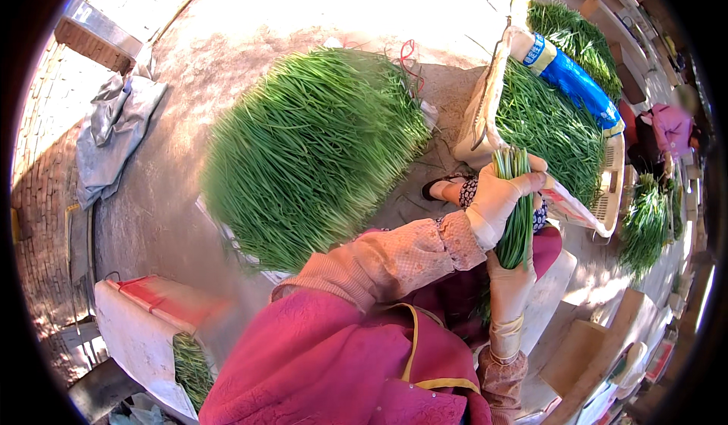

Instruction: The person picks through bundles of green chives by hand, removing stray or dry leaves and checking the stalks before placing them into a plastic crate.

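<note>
My left hand [494,201], in a pale glove, is closed round the upper part of a bunch of chives [518,224], just below its pale stem ends. Lower down, my right hand [509,288], also gloved, grips the same bunch. The green leaves run down between both hands, held upright over my lap. A large heap of chives [311,152] lies on the ground to the left of my hands. Right beside the bunch stands a pale plastic crate [485,110] filled with more chives [557,122].
A blue-and-cream roll [572,84] lies across the crate. Further chives [641,224] stand at the far right, near a person in pink [671,129]. A grey sheet [117,137] lies at left, above a white box [140,341]. Wooden pieces [599,349] are at lower right.
</note>
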`<act>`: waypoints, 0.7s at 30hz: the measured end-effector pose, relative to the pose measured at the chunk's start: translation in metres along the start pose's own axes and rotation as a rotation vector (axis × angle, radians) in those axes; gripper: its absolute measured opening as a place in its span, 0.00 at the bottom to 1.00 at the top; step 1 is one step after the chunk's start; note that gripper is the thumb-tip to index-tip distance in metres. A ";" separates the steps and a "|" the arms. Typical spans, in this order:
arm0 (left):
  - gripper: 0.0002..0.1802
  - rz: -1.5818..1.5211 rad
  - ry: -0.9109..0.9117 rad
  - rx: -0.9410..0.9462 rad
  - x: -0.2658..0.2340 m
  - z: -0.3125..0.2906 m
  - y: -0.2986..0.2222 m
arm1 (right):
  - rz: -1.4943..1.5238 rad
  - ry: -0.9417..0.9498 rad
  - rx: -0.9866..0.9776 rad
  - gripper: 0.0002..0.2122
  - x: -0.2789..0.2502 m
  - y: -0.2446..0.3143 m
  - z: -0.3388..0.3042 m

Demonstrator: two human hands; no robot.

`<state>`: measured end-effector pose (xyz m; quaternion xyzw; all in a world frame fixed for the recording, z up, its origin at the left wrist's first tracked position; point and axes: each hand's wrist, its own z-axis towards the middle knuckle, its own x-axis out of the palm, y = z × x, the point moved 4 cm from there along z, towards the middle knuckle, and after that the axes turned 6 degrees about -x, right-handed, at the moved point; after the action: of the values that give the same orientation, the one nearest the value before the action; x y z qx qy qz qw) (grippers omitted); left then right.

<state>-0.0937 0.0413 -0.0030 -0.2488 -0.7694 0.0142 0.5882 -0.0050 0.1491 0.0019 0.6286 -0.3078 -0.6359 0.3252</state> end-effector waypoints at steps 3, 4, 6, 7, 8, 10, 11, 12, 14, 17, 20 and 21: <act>0.14 -0.035 0.007 0.070 -0.014 0.002 -0.015 | -0.112 0.013 -0.162 0.27 0.002 0.000 0.014; 0.14 -0.074 0.023 0.073 -0.016 0.002 -0.020 | -0.139 0.064 -0.160 0.26 0.002 0.007 0.019; 0.16 -0.150 0.060 0.076 -0.019 0.000 -0.028 | -0.195 0.158 -0.156 0.23 -0.001 0.015 0.029; 0.19 -0.178 0.109 0.069 -0.021 0.000 -0.028 | -0.186 0.192 -0.120 0.17 -0.001 0.015 0.032; 0.20 -0.187 0.136 0.096 -0.022 -0.004 -0.034 | -0.149 0.237 -0.050 0.16 0.002 0.018 0.035; 0.22 -0.200 0.188 0.155 -0.022 -0.011 -0.046 | -0.075 0.329 0.090 0.13 0.007 0.025 0.040; 0.22 -0.214 0.201 0.194 -0.026 -0.010 -0.050 | -0.079 0.338 0.076 0.13 0.010 0.031 0.042; 0.21 -0.212 0.188 0.200 -0.033 -0.009 -0.050 | -0.082 0.348 0.061 0.13 0.013 0.037 0.044; 0.20 -0.205 0.160 0.217 -0.043 -0.008 -0.055 | -0.083 0.371 0.029 0.12 0.023 0.047 0.046; 0.18 -0.234 0.050 0.283 -0.052 -0.008 -0.082 | -0.109 0.413 -0.097 0.14 0.036 0.057 0.053; 0.19 -0.276 -0.060 0.456 -0.060 -0.014 -0.138 | -0.127 0.535 0.040 0.17 0.034 0.053 0.056; 0.19 -0.242 -0.074 0.506 -0.069 -0.013 -0.167 | -0.092 0.581 0.106 0.19 0.029 0.043 0.057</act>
<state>-0.1305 -0.1358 -0.0081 0.0001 -0.7865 0.1445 0.6004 -0.0603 0.0989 0.0204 0.8137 -0.2056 -0.4266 0.3372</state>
